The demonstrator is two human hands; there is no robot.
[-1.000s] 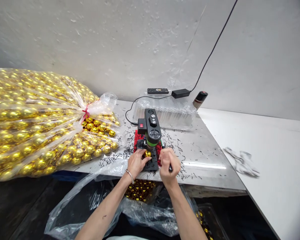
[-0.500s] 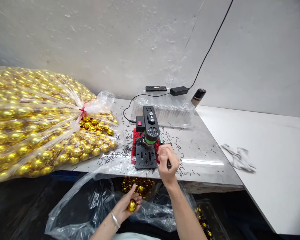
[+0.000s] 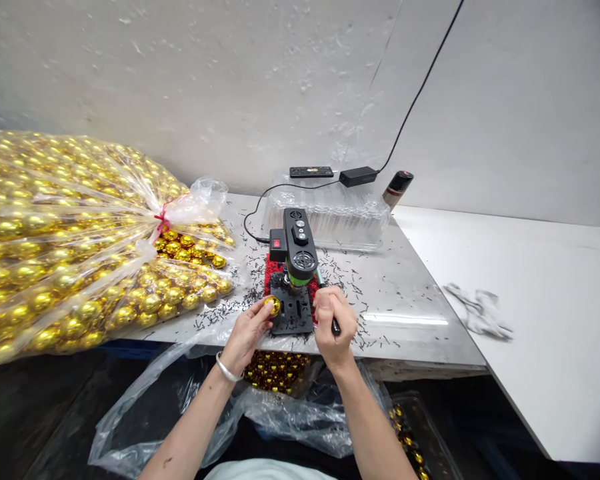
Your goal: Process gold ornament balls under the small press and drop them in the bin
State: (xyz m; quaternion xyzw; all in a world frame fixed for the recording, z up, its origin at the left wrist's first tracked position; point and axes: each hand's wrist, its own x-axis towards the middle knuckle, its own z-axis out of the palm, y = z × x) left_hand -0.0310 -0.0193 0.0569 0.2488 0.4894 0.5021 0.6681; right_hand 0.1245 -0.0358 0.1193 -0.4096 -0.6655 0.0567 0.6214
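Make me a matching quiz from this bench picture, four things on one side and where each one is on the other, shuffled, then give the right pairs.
Things:
1. gold ball
2. lever handle
3. spray can
4. white gloves

Places:
A. lying on the white table at the right
B. against the back wall, tilted
C. in the left hand, at the drill's black base plate
D. gripped by the right hand

Pairs: 1-C, 2-D, 3-B, 4-A
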